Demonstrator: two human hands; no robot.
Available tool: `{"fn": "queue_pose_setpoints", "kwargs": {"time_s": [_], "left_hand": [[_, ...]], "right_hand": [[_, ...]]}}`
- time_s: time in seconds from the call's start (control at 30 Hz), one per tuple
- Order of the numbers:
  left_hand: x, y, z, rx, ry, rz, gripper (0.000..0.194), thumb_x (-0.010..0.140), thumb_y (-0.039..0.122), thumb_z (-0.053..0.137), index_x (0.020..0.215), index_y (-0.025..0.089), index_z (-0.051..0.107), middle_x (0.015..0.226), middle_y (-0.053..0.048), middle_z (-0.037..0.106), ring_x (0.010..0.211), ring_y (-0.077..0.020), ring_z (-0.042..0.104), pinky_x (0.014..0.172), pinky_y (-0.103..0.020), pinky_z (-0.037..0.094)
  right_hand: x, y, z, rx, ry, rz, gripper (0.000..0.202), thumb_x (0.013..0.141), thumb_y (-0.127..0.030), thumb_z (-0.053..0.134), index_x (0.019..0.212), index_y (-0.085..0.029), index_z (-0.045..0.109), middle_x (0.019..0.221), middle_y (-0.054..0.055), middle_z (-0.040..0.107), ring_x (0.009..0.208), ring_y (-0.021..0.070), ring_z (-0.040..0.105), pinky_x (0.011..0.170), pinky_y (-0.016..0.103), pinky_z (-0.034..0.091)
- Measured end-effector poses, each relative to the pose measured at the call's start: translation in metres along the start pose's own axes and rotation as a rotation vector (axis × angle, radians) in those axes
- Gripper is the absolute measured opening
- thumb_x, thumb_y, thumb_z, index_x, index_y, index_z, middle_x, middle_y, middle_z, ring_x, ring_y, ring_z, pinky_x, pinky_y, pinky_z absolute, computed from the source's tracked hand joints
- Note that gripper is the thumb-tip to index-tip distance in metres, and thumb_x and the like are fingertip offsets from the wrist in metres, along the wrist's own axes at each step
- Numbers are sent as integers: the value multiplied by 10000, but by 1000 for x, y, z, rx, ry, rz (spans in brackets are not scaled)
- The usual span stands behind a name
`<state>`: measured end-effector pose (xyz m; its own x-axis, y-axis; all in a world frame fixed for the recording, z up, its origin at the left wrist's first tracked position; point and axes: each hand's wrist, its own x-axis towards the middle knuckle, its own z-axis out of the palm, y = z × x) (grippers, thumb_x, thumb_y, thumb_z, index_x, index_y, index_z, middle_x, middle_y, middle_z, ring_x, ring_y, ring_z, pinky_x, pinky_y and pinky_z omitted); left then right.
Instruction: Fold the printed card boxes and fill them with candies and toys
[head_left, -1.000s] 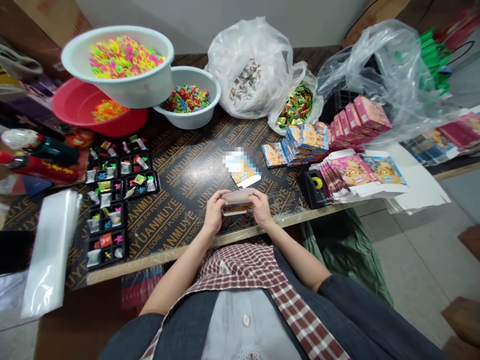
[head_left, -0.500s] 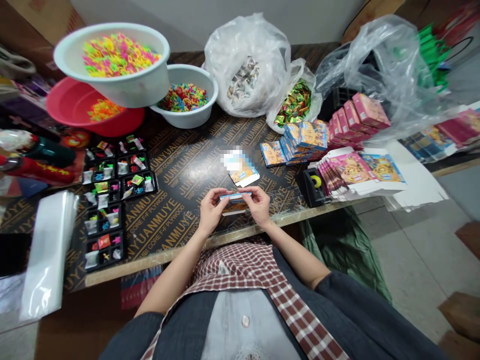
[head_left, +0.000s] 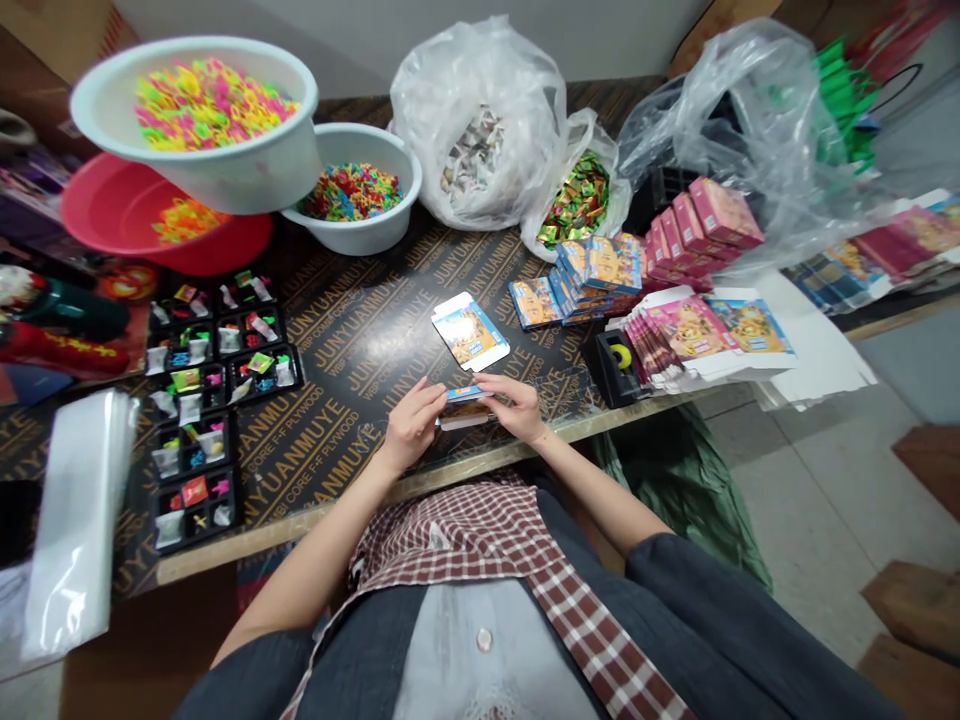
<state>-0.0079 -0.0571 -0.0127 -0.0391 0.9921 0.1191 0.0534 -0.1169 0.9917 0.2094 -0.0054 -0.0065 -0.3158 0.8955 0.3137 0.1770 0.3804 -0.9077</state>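
Note:
Close to the table's front edge, my left hand point(head_left: 414, 424) and my right hand point(head_left: 516, 405) grip the two ends of a small blue cardboard box point(head_left: 466, 394). Its narrow blue side faces up, and a pale flap shows along the lower edge. The fingers of both hands are closed on it, and part of the box is hidden behind them. Just beyond my hands lies a flat blue-and-yellow printed carton point(head_left: 471, 332) with white end flaps.
Black trays point(head_left: 196, 508) of small toys stand left, beside clear plastic sleeves point(head_left: 82, 520). Basins point(head_left: 202, 165) and plastic bags point(head_left: 480, 120) line the back. On the right are stacked blue boxes point(head_left: 600, 268), pink boxes point(head_left: 701, 228), a tape dispenser point(head_left: 611, 368) and flat cartons point(head_left: 694, 335).
My left hand has shifted from pinching the box's top edge to its left end. The box now shows its blue side more squarely. The view has moved slightly.

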Motion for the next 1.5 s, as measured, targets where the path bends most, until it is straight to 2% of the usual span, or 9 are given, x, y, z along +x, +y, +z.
{"fn": "queue_pose_setpoints", "kwargs": {"time_s": [0.2,0.43,0.57,0.63,0.8,0.97,1.13,1.37,1.5], "left_hand": [[4,3,4,117,109,84,95,753,265,766,846,249,765,978,-80,765,1046,-250,713,1179,-548,360],[12,7,8,749,1,572,129,901,295,597,910,203,687,1043,-89,761,1056,-225,710,1068,-495,499],[21,20,24,991,-181,587,282,899,275,604,1155,171,662,1109,-135,737,1025,-244,702,949,-404,539],[24,27,29,1053,-182,572,321,927,221,551,1232,178,645,1009,-112,750,862,-209,708,783,-318,539],[26,32,33,1125,-93,639,381,949,140,492,1278,251,649,911,-58,731,700,-161,643,624,-262,436],[24,26,46,1175,-194,724,473,914,38,434,1256,258,676,986,-78,726,724,-171,620,629,-283,412],[22,22,52,1200,-176,724,474,895,36,464,1259,249,679,957,-85,720,720,-181,601,619,-296,396],[20,19,52,1200,-169,686,491,892,46,463,1281,265,667,989,-90,712,767,-187,601,656,-307,400],[21,20,52,1170,-174,665,531,876,38,466,1327,262,634,1019,-100,699,797,-205,586,677,-318,389]], "right_hand": [[10,-6,-5,34,-25,1,151,891,-341,659,877,-250,778,1006,53,791,937,222,757,913,399,603],[5,15,-4,-195,-146,-445,185,947,-313,613,1027,-211,745,1110,102,765,1051,211,729,885,368,622],[-5,12,-9,-347,-84,-537,236,949,-334,605,1124,-221,715,1125,103,747,1128,238,680,949,435,579],[-14,9,-32,-469,35,-440,334,908,-395,656,1194,-228,694,1141,112,718,1123,264,653,975,461,543],[-51,24,-138,-802,663,149,299,912,-345,581,1117,-181,725,1023,121,599,1025,269,594,965,467,491],[-68,48,-206,-773,560,477,231,812,-292,638,942,-156,772,857,64,549,796,218,569,862,424,508],[-55,55,-211,-720,493,517,82,729,-227,683,683,-178,729,762,27,529,731,195,542,805,384,489],[-73,53,-202,-520,783,407,115,733,-276,644,667,-184,660,847,37,573,777,180,550,772,341,479],[-89,60,-194,-358,890,486,119,672,-296,671,625,-192,637,792,17,580,756,174,550,763,335,473]]}}
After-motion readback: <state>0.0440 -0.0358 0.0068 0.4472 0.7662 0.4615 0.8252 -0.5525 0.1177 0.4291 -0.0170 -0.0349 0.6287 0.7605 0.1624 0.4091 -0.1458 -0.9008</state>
